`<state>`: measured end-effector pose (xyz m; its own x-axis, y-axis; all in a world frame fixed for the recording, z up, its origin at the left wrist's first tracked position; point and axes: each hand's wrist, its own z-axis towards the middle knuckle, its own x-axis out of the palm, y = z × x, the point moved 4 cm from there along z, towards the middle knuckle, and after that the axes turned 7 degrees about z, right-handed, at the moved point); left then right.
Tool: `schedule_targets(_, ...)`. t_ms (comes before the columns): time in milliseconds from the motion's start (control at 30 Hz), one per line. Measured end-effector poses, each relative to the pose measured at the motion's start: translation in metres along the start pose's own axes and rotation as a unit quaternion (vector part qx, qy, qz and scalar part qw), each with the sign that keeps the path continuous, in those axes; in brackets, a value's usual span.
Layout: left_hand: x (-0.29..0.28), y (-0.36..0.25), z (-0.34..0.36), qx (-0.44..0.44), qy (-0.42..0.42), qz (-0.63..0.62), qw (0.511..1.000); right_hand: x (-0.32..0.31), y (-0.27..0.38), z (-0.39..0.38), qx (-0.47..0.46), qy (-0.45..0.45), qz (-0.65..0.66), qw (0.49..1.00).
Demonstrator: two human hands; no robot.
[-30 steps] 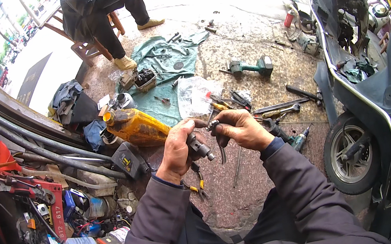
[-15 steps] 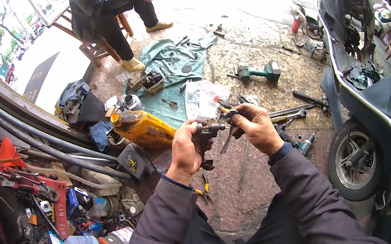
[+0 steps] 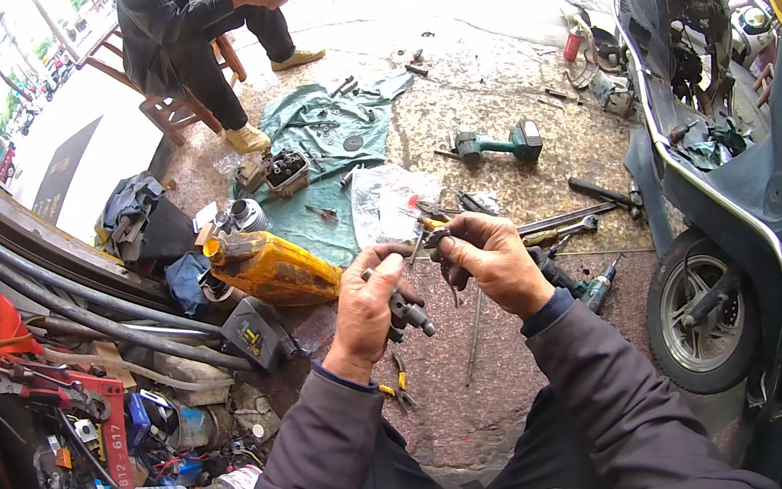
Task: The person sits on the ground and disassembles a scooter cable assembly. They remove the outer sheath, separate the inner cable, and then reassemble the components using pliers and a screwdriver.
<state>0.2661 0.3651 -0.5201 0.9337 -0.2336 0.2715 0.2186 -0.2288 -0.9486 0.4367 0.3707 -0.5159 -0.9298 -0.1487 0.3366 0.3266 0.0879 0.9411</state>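
My left hand (image 3: pixel 361 315) is closed around a dark metal part (image 3: pixel 411 315), whose short round end now points down and to the right. Its thumb and forefinger reach up toward the other hand, where a thin pale rod shows between the two. My right hand (image 3: pixel 500 264) pinches a small dark metal piece (image 3: pixel 437 236); the fingers cover much of it, so its exact kind is unclear. Only a small gap separates the hands. Below them, on the reddish stone floor, lie yellow-handled pliers (image 3: pixel 397 385) and a thin metal rod (image 3: pixel 474 338).
A yellow jerrycan (image 3: pixel 273 267), a green cloth (image 3: pixel 320 139) with parts and a green cordless power tool (image 3: pixel 497 144) lie ahead. A partly stripped scooter (image 3: pixel 757 190) stands right. Tools and bottles crowd the left. Another person (image 3: pixel 199 40) sits beyond the cloth.
My left hand has turned the metal part from pointing right to pointing down-right, and its fingertips have come up closer to the right hand's piece. The whole view has shifted slightly.
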Motion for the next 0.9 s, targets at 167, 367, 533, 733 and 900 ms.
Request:
schedule_targets(167, 0.02, 0.003, -0.005, 0.033, 0.009, 0.003, 0.999, 0.014, 0.001, -0.007, -0.061, 0.033, -0.036, 0.997)
schedule_targets(367, 0.018, 0.002, -0.003, 0.078, -0.009, 0.018, 0.997, 0.017, 0.006, -0.008, -0.158, 0.04, -0.104, 0.981)
schedule_targets(533, 0.009, -0.003, -0.005, 0.092, -0.062, 0.114, 0.987, 0.006, 0.01, -0.008, -0.133, 0.014, -0.065, 0.989)
schedule_targets(733, 0.003, 0.003, -0.002, 0.045, -0.04, 0.105, 0.993, -0.003, 0.01, -0.009, -0.088, 0.04, -0.004, 0.995)
schedule_targets(900, 0.012, 0.011, -0.003, -0.019, 0.035, 0.061, 0.997, -0.002, 0.017, -0.007, -0.078, 0.012, 0.037, 0.996)
